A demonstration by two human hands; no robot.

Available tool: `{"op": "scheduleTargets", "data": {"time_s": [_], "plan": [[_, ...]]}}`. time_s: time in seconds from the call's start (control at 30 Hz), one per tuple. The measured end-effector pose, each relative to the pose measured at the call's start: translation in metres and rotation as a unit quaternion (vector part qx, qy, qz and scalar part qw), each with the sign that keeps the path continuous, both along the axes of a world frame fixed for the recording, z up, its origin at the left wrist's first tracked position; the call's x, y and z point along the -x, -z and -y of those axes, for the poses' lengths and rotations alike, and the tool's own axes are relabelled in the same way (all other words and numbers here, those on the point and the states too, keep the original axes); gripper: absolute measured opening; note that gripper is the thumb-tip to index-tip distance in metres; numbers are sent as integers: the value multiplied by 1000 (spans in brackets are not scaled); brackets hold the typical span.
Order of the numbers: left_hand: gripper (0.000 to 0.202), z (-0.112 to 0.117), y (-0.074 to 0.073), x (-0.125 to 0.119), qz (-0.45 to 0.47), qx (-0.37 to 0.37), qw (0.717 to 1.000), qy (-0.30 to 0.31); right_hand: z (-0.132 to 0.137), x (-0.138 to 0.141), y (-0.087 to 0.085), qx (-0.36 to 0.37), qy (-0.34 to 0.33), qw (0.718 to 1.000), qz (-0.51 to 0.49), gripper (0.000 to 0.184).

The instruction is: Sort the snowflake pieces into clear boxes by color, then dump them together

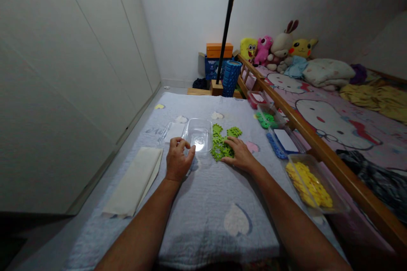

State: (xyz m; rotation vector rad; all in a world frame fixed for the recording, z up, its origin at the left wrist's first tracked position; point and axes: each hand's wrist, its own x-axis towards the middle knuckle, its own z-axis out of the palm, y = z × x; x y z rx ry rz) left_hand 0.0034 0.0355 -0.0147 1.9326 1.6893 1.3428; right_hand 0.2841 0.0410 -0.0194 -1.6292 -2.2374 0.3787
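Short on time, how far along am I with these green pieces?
Done: yellow pieces sit in their own tub. In hand: left hand holds the empty clear tub, right hand rests on the loose green pieces. Left: all those green pieces lie on the blanket, none in the tub.

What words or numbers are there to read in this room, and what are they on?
None can be read for sure.
Grey writing on the blanket: too blurred.
Print on the blue box: too small.
Raised mark in the clear container: unreadable.
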Motion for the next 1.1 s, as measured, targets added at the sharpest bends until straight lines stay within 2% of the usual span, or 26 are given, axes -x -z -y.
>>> {"op": "scheduleTargets", "data": {"time_s": [0.2, 0.33, 0.5, 0.63, 0.73, 0.93, 1.1], "plan": [[22, 1, -5, 0, 9, 0, 1000, -13, -5, 2, 3, -61, 42, 997, -9, 62], [17, 0, -6, 0, 26, -3, 999, -28, -16, 7, -8, -81, 50, 995, 7, 53], [26, -5, -3, 4, 49, 1, 997, -61, -56, 23, -26, -36, 43, 996, 75, 47], [32, -7, -3, 5, 87, 52, 993, -59, -84, 40, -25, 12, 50, 992, 118, 50], [31, -7, -6, 4, 115, 90, 988, -48, -95, 47, -22, 44, 51, 989, 133, 54], [30, -5, -8, 1, 149, 104, 982, -45, -92, 41, -27, 44, 46, 988, 137, 52], [29, -1, -10, 0, 154, 100, 981, -55, -76, 33, -31, 15, 70, 994, 84, 48]]}}
